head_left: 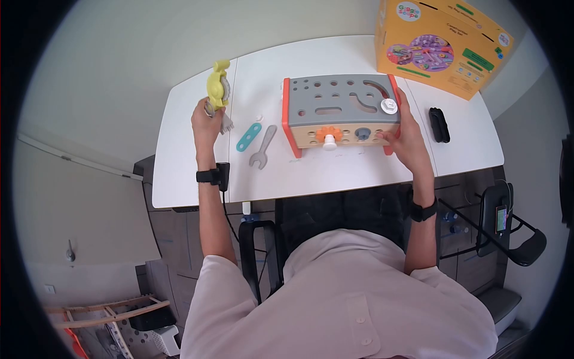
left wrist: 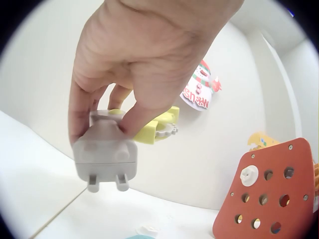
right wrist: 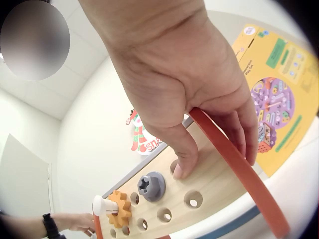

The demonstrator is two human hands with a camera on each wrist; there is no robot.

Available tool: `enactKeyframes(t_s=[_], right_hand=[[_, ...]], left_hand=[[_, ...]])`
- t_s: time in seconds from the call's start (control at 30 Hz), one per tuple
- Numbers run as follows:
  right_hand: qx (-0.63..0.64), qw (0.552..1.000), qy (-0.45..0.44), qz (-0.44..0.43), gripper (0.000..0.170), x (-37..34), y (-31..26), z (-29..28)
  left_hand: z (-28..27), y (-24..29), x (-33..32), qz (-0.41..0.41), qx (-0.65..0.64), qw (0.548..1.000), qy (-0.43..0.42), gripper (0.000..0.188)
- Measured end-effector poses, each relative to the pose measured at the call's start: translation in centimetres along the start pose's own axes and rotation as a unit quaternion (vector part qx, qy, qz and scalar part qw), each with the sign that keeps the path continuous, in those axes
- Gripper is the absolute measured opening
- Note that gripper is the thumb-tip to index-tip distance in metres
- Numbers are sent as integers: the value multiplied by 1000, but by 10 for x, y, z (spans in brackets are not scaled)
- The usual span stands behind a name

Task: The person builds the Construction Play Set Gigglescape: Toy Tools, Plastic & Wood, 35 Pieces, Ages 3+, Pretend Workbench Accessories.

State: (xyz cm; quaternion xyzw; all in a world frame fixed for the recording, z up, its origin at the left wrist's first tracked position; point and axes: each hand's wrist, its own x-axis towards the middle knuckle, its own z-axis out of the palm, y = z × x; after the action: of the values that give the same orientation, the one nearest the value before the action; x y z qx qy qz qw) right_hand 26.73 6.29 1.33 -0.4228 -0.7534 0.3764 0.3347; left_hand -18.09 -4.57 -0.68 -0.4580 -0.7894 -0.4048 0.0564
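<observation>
My left hand point(head_left: 207, 122), off to the left over the table, grips a yellow-and-grey toy tool point(head_left: 217, 87) with a grey toothed disc. In the left wrist view, thumb and fingers pinch a grey block point(left wrist: 105, 152) with two prongs pointing down; the yellow part point(left wrist: 167, 119) shows behind it. My right hand point(head_left: 412, 140) holds the right end of a toy workbench point(head_left: 344, 99). Its thumb point(right wrist: 187, 157) presses at a hole in the wooden front, while the other fingers lie outside the red end panel point(right wrist: 241, 174). An orange gear point(right wrist: 119, 209) and a grey bolt point(right wrist: 151, 186) sit in that front.
A grey toy wrench point(head_left: 263, 148) and a teal strip with holes point(head_left: 249, 137) lie between the left hand and the workbench, beside a small white piece point(head_left: 259, 118). A yellow box point(head_left: 442, 51) stands at the back right. A black case point(head_left: 439, 125) lies at the right.
</observation>
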Motion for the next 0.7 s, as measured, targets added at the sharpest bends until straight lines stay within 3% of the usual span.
enactKeyframes(t_s=[0.03, 0.1, 0.13, 0.2, 0.33, 0.4, 0.5, 0.7], right_hand=[[0, 1000, 0, 1, 105, 0, -1, 0], [-6, 1000, 0, 3, 106, 0, 1, 0], [-12, 1000, 1, 5, 106, 0, 1, 0], [-10, 1000, 1, 5, 106, 0, -1, -1], [-2, 1000, 15, 15, 102, 0, 0, 2], [-1, 1000, 25, -13, 102, 1, 8, 6], [-2, 999, 36, -37, 101, -1, 7, 4], [-20, 997, 46, -60, 100, 2, 14, 4]], left_hand=[[-1, 6, 0, -1, 1, 1000, 0, 44], [0, 21, 5, -66, -275, 959, -11, 44], [-1, 35, 6, -65, -275, 959, -11, 44], [1, 67, 6, 5, -433, 898, -73, 39], [26, 123, 2, 75, -408, 908, -55, 48], [41, 139, 6, 202, -284, 933, -86, 54], [71, 139, 12, 238, -253, 932, -100, 50], [65, 155, 9, 250, -225, 932, -139, 42]])
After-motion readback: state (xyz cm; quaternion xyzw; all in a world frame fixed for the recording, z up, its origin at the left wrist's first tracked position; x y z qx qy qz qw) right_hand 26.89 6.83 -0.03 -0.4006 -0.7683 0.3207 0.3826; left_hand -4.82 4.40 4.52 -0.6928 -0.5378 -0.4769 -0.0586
